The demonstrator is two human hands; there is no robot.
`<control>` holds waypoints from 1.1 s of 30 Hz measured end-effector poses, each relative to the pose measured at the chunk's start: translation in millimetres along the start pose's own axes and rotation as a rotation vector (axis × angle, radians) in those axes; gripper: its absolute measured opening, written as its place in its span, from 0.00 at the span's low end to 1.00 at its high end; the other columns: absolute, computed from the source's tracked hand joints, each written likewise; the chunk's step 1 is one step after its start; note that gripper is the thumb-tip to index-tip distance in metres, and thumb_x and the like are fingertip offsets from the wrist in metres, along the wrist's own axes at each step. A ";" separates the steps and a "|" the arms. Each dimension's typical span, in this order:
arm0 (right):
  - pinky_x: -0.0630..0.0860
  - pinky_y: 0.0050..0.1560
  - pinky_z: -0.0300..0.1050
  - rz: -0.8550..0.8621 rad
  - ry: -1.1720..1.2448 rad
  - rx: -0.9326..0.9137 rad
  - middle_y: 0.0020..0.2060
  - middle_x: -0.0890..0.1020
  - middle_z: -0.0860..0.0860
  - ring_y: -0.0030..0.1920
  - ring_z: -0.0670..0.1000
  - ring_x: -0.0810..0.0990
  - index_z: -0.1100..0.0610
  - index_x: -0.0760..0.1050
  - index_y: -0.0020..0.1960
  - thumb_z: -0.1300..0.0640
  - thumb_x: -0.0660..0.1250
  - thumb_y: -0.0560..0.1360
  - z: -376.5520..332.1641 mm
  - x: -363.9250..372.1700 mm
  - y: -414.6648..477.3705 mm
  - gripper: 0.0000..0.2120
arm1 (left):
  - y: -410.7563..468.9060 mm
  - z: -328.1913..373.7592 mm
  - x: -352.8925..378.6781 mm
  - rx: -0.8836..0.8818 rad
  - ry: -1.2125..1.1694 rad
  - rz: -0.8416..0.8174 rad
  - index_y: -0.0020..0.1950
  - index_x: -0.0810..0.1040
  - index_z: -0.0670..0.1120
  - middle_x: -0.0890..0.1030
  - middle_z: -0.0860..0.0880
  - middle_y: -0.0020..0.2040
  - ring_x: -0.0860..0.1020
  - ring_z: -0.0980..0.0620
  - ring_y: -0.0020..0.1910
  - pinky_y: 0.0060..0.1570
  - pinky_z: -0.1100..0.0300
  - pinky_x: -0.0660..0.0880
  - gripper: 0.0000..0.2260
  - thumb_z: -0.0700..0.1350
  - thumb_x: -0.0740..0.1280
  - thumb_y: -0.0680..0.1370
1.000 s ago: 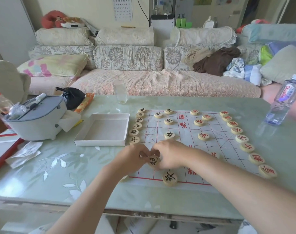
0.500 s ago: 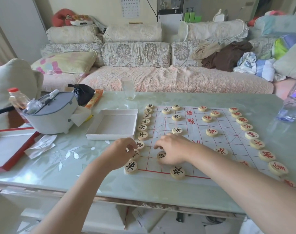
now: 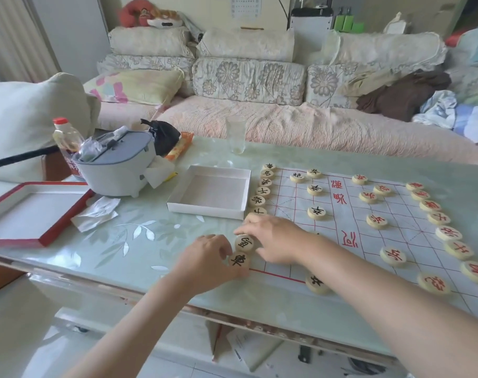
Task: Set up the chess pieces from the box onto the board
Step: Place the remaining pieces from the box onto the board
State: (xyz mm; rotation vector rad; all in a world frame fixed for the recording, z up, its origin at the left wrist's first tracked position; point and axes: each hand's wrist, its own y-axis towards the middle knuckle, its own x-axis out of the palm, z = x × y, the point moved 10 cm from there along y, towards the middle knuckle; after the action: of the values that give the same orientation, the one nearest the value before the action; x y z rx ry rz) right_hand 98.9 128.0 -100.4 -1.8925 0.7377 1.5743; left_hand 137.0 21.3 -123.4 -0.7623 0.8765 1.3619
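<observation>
Scene: A person is sitting at a pale green glass tabletop (image 3: 101,241), arranging Chinese chess pieces on a paper board (image 3: 349,219) printed with a red grid.
Left hand (image 3: 208,257): Its grip is pressing lightly against the corner piece (image 3: 239,261), a black-lettered disc lying flat at the board's near-left corner; the fingertips are touching the disc's rim from its 9 o'clock side, the thumb tucking under at 6 o'clock.
Right hand (image 3: 273,238): Fingers are curling loosely over the second piece (image 3: 244,242), touching its rim from 3 o'clock; whether the grip is actually pinching it cannot be told.
Orientation: Both discs are round, with no long axis; their characters are facing up, tops leaning toward 11 o'clock.
Black row: More black-lettered discs are lining the board's left edge in a column running toward 12 o'clock, ending at the far piece (image 3: 269,166).
Red row: Red-lettered discs are lining the right edge, among them one near piece (image 3: 434,284).
Box: The white box (image 3: 210,195) is sitting open just left of the board, at 11 o'clock from the hands.
</observation>
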 end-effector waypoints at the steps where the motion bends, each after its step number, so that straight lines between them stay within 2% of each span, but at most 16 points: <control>1: 0.73 0.58 0.49 -0.013 -0.013 -0.029 0.67 0.72 0.43 0.65 0.51 0.72 0.44 0.68 0.73 0.65 0.64 0.73 -3.1 2.4 2.1 0.31 | 0.1 -1.6 -0.1 0.000 -0.015 -0.017 0.44 0.73 0.57 0.76 0.59 0.43 0.74 0.59 0.43 0.42 0.63 0.71 0.22 0.69 0.71 0.61; 3: 0.72 0.62 0.50 -0.012 -0.025 -0.078 0.68 0.73 0.41 0.67 0.50 0.72 0.44 0.68 0.73 0.68 0.62 0.71 -8.5 6.0 6.1 0.34 | -0.1 -0.8 -0.9 0.026 -0.021 -0.053 0.46 0.76 0.58 0.76 0.60 0.44 0.73 0.63 0.41 0.39 0.67 0.68 0.19 0.67 0.71 0.63; 6: 0.72 0.63 0.50 0.017 0.000 -0.095 0.66 0.76 0.41 0.66 0.49 0.72 0.43 0.69 0.72 0.70 0.61 0.71 -8.5 7.4 10.4 0.35 | 0.8 2.9 -1.7 0.068 -0.022 -0.086 0.52 0.77 0.58 0.76 0.61 0.45 0.72 0.65 0.40 0.38 0.72 0.65 0.19 0.64 0.73 0.66; 8: 0.71 0.62 0.46 0.035 0.043 -0.094 0.64 0.77 0.42 0.65 0.49 0.71 0.44 0.70 0.72 0.64 0.65 0.75 -6.1 4.2 11.2 0.28 | 2.6 4.1 -2.4 0.066 -0.014 -0.094 0.54 0.76 0.59 0.75 0.62 0.46 0.71 0.66 0.40 0.38 0.72 0.65 0.20 0.63 0.73 0.66; 10: 0.69 0.57 0.44 0.076 0.062 -0.098 0.61 0.77 0.44 0.63 0.48 0.72 0.45 0.72 0.71 0.53 0.68 0.78 -4.5 -1.0 11.5 0.22 | 4.8 1.8 -0.3 0.035 -0.031 -0.111 0.52 0.74 0.60 0.76 0.61 0.47 0.72 0.66 0.40 0.37 0.71 0.65 0.20 0.64 0.74 0.65; 13: 0.73 0.55 0.48 0.119 0.095 -0.077 0.57 0.75 0.46 0.57 0.48 0.74 0.45 0.74 0.69 0.47 0.71 0.75 0.4 -5.2 8.5 0.22 | 6.8 0.4 1.0 0.001 -0.028 -0.123 0.50 0.72 0.58 0.76 0.61 0.48 0.72 0.65 0.41 0.38 0.68 0.66 0.20 0.65 0.73 0.65; 15: 0.74 0.55 0.49 0.136 0.096 -0.058 0.56 0.73 0.47 0.54 0.48 0.73 0.47 0.73 0.69 0.46 0.71 0.75 4.5 -8.1 5.5 0.24 | 9.3 1.7 -4.6 -0.024 -0.078 -0.084 0.50 0.72 0.57 0.77 0.60 0.48 0.74 0.64 0.42 0.39 0.66 0.68 0.19 0.67 0.68 0.68; 17: 0.74 0.54 0.47 0.194 0.130 -0.035 0.55 0.73 0.48 0.52 0.48 0.75 0.49 0.73 0.69 0.44 0.71 0.75 9.6 -16.1 3.3 0.24 | 13.5 2.5 -14.4 -0.067 -0.218 -0.008 0.50 0.73 0.56 0.78 0.60 0.47 0.76 0.62 0.44 0.41 0.63 0.70 0.15 0.65 0.65 0.72; 19: 0.74 0.51 0.44 0.297 0.236 -0.006 0.52 0.74 0.48 0.49 0.49 0.76 0.50 0.76 0.65 0.44 0.73 0.73 13.6 -26.6 1.0 0.23 | 19.1 1.8 -16.1 -0.130 -0.458 0.018 0.51 0.74 0.54 0.82 0.58 0.45 0.79 0.59 0.45 0.44 0.61 0.73 0.11 0.59 0.67 0.75; 22: 0.72 0.46 0.36 0.417 0.397 0.053 0.49 0.75 0.46 0.46 0.44 0.76 0.49 0.79 0.58 0.42 0.77 0.68 19.3 -34.9 0.1 0.21 | 27.6 -0.2 -9.0 -0.229 -0.814 0.019 0.50 0.77 0.47 0.85 0.48 0.43 0.82 0.51 0.41 0.47 0.54 0.78 0.07 0.48 0.70 0.76; 23: 0.70 0.46 0.34 0.412 0.426 0.060 0.49 0.75 0.46 0.45 0.43 0.76 0.48 0.79 0.58 0.43 0.78 0.67 20.2 -34.8 1.2 0.22 | 29.8 -2.5 -9.5 -0.261 -0.897 0.034 0.49 0.77 0.44 0.85 0.44 0.44 0.82 0.49 0.39 0.48 0.53 0.79 0.05 0.44 0.70 0.76; 25: 0.69 0.48 0.33 0.344 0.430 0.044 0.54 0.74 0.45 0.47 0.43 0.76 0.48 0.76 0.65 0.46 0.79 0.66 19.9 -32.2 3.9 0.29 | 32.8 -4.7 -9.4 -0.295 -1.011 0.026 0.50 0.79 0.43 0.85 0.41 0.45 0.83 0.47 0.38 0.46 0.55 0.81 0.03 0.42 0.68 0.78; 27: 0.70 0.50 0.34 0.260 0.435 0.013 0.59 0.72 0.44 0.47 0.43 0.77 0.50 0.70 0.73 0.54 0.78 0.70 17.8 -29.5 4.7 0.34 | 35.3 -3.5 -9.7 -0.279 -0.979 -0.009 0.51 0.81 0.44 0.85 0.43 0.45 0.83 0.50 0.38 0.44 0.59 0.80 0.04 0.43 0.68 0.78; 30: 0.70 0.49 0.31 0.197 0.459 -0.028 0.56 0.75 0.45 0.44 0.39 0.76 0.48 0.72 0.72 0.62 0.75 0.71 11.1 -27.7 3.4 0.31 | 36.5 -3.9 -12.7 -0.254 -0.788 0.004 0.51 0.81 0.45 0.85 0.47 0.40 0.80 0.55 0.34 0.36 0.65 0.75 0.07 0.47 0.70 0.76; 33: 0.69 0.50 0.32 0.153 0.394 0.001 0.53 0.76 0.45 0.45 0.38 0.73 0.48 0.77 0.66 0.56 0.77 0.70 10.6 -17.6 3.2 0.25 | 36.3 -9.0 -9.6 -0.267 -0.661 0.012 0.51 0.76 0.48 0.85 0.50 0.40 0.80 0.55 0.35 0.37 0.62 0.74 0.12 0.51 0.73 0.73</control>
State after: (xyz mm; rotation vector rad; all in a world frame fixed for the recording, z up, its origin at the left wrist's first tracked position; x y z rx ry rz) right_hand 86.6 134.4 -84.8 -2.2201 1.0699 1.2956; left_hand 100.1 11.5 -118.0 -0.4495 0.1813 1.6210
